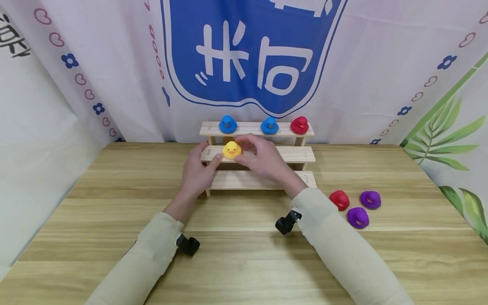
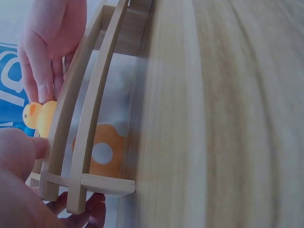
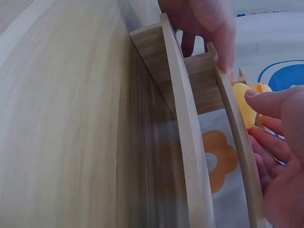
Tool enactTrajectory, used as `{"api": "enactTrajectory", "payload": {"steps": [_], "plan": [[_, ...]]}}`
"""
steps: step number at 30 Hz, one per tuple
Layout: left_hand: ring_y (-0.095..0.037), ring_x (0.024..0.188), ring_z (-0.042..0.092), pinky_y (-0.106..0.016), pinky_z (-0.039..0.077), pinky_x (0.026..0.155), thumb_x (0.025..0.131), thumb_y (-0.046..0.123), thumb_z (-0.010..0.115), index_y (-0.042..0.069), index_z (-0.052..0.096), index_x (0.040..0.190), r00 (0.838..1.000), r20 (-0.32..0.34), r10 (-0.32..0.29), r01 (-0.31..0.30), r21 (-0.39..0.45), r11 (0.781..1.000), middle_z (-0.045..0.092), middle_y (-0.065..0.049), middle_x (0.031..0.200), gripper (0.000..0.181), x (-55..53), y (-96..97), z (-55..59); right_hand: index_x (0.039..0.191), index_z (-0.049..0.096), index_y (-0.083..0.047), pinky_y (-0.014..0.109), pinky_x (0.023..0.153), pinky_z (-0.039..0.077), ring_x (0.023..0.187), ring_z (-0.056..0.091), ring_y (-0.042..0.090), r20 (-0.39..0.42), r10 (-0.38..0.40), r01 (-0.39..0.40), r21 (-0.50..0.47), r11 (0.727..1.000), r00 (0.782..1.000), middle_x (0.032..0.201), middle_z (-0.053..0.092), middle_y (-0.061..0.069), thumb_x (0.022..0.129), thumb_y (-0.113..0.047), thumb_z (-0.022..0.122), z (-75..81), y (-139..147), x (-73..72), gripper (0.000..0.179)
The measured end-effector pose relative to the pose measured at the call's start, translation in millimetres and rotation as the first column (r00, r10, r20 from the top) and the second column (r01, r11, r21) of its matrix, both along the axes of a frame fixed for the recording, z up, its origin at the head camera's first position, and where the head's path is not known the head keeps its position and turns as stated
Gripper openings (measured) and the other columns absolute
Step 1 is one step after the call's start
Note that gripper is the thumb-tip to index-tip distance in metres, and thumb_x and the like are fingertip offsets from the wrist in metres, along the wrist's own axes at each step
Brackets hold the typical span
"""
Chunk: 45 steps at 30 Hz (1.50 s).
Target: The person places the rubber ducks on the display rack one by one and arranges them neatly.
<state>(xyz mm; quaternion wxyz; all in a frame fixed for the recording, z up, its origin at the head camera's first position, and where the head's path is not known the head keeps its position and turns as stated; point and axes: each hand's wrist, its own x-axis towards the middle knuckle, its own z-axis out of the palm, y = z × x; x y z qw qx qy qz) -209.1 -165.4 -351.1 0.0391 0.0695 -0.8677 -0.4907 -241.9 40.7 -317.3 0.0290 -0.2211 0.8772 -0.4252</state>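
Note:
A yellow rubber duck (image 1: 232,150) sits at the left part of the middle step of a three-step wooden stand (image 1: 263,181), facing forward. My right hand (image 1: 266,159) pinches it from the right, thumb in front and fingers behind, as the right wrist view shows. At the stand's left end, my left hand (image 1: 196,171) grips the middle step. Its thumb (image 2: 40,147) lies over the front edge beside the duck, while its fingers (image 2: 97,211) curl round the end from below.
On the top step stand two blue ducks (image 1: 228,124) (image 1: 270,126) and a red duck (image 1: 299,125). Another red duck (image 1: 339,200) and two purple ducks (image 1: 370,199) (image 1: 358,217) lie on the wooden table (image 1: 236,258), right of the stand. A printed curtain (image 1: 129,76) hangs behind.

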Motion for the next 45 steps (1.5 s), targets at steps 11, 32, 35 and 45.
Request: {"api": "enactTrajectory", "payload": {"steps": [11,32,35,45], "plan": [[-0.035,0.161,0.030,-0.056,0.030,0.131,0.108,0.043,0.057,0.015,0.026,0.169,1.000,0.008,0.006,-0.006,0.006,1.000,0.029,-0.013,0.174,0.074,-0.5,1.3,-0.1,0.139,0.066,-0.019,0.042,0.106,0.059,0.120,0.069,0.020,0.001,0.023,-0.023,-0.034,0.999,1.000,0.136,0.071,0.001,0.100,-0.025,0.076,5.7,36.2,6.7,0.041],[-0.035,0.158,0.034,-0.056,0.035,0.129,0.108,0.042,0.058,0.014,0.027,0.169,1.000,-0.010,0.006,-0.006,0.004,1.000,0.032,-0.014,0.173,0.074,-1.4,1.2,-2.4,0.133,0.069,-0.015,0.025,0.091,0.057,0.116,0.070,0.022,-0.122,-0.078,0.076,-0.024,0.997,0.989,0.131,0.074,0.005,0.101,-0.027,0.074,-11.9,140.7,35.7,0.034],[-0.035,0.158,0.034,-0.056,0.035,0.129,0.108,0.042,0.058,0.014,0.027,0.169,1.000,-0.005,0.011,-0.011,0.007,1.000,0.032,-0.014,0.173,0.074,-1.3,1.5,-2.3,0.134,0.069,-0.016,0.018,0.089,0.054,0.116,0.069,0.023,-0.131,-0.089,0.088,-0.016,0.996,0.987,0.130,0.074,0.006,0.102,-0.027,0.073,-14.6,152.7,41.2,0.034],[-0.035,0.157,0.036,-0.056,0.035,0.128,0.108,0.042,0.058,0.015,0.028,0.169,1.000,-0.012,0.007,-0.007,0.002,1.000,0.034,-0.014,0.171,0.073,-0.5,1.5,-2.4,0.137,0.067,-0.014,0.012,0.088,0.050,0.115,0.066,0.017,-0.113,-0.156,0.156,-0.006,0.988,0.981,0.131,0.074,0.007,0.103,-0.027,0.072,-21.8,187.5,56.5,0.037]]}}
